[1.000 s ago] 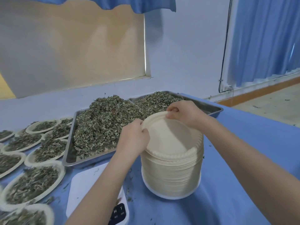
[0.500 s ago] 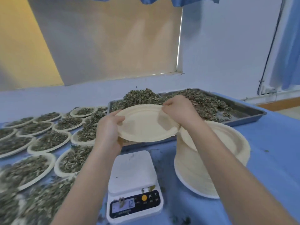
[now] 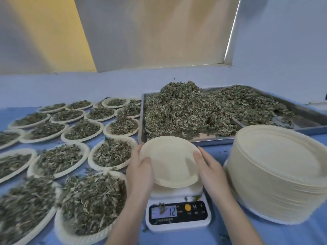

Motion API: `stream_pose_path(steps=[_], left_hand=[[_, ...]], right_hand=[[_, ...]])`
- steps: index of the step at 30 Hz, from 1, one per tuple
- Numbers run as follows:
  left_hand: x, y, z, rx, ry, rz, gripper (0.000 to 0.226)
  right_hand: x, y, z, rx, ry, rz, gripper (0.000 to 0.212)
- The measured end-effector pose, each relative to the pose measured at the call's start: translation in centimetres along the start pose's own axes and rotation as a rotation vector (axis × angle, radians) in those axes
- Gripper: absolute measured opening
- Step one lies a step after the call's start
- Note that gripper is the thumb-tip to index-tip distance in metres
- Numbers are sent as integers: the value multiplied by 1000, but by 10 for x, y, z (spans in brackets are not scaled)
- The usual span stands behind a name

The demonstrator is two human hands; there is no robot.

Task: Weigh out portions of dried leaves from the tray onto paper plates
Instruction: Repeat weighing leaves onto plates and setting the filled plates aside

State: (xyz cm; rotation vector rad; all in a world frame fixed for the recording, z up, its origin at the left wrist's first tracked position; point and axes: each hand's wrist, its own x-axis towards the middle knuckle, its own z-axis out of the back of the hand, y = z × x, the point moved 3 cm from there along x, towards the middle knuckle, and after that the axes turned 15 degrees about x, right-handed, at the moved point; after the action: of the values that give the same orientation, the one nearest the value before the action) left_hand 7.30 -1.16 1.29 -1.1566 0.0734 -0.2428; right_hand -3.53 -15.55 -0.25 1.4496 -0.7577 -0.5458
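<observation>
An empty cream paper plate sits low over the white digital scale, whose display reads 12. My left hand grips the plate's left rim, thumb on top. My right hand holds its right rim. Whether the plate rests on the scale platform I cannot tell. Behind it a metal tray is heaped with dried green leaves. A tall stack of empty paper plates stands to the right of the scale.
Several paper plates filled with leaves cover the blue tablecloth to the left, closely packed up to my left forearm. Loose leaf bits lie on the scale and cloth. A wall runs close behind the tray.
Both hands lifted the top plate off the stack, carried it left and lowered it onto or just above the scale. The view has swung left and down.
</observation>
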Motion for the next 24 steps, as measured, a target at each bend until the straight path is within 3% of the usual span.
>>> stream_pose_path(steps=[2, 6, 9, 14, 24], left_hand=[[0, 7, -8, 22, 30, 21, 43], [7, 20, -14, 34, 90, 66, 45], [10, 26, -12, 96, 125, 60, 44], [2, 28, -9, 32, 126, 95, 59], [-9, 24, -7, -59, 128, 61, 68]], right_hand=[[2, -8, 4, 45, 5, -20, 18], [1, -20, 6, 63, -4, -83, 29], [0, -23, 9, 74, -4, -104, 27], [2, -27, 10, 47, -15, -132, 60], [-1, -24, 8, 52, -37, -103, 65]])
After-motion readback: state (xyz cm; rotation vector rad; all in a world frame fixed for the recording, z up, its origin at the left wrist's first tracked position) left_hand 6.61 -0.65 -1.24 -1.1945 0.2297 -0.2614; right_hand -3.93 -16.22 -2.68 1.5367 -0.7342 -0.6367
